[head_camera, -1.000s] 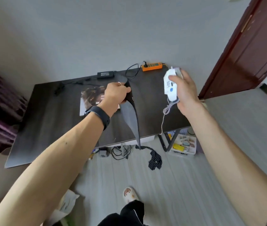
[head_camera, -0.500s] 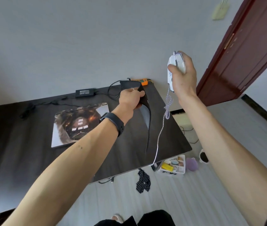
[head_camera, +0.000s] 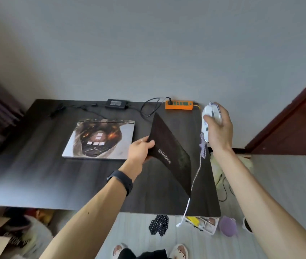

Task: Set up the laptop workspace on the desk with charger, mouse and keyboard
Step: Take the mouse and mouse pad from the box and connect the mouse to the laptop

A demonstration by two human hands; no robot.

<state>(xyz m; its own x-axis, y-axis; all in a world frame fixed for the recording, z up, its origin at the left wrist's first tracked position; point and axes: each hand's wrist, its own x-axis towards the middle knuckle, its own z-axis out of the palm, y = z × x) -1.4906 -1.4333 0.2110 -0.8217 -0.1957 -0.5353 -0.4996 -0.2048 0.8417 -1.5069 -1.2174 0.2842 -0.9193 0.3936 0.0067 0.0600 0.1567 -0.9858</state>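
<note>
Bare desk [head_camera: 36, 184] stretches before the laptop [head_camera: 100, 139]; charger [head_camera: 116, 104] and power strip [head_camera: 179, 105] line the back edge.

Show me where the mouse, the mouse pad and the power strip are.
mouse [head_camera: 208, 111], head view, white shell above the thumb.
mouse pad [head_camera: 170, 146], head view, middle of its black surface.
power strip [head_camera: 179, 107], head view, its orange top face.

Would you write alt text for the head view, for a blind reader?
The left hand holds a black mouse pad and the right hand a white corded mouse over a dark desk with a closed laptop.
</note>
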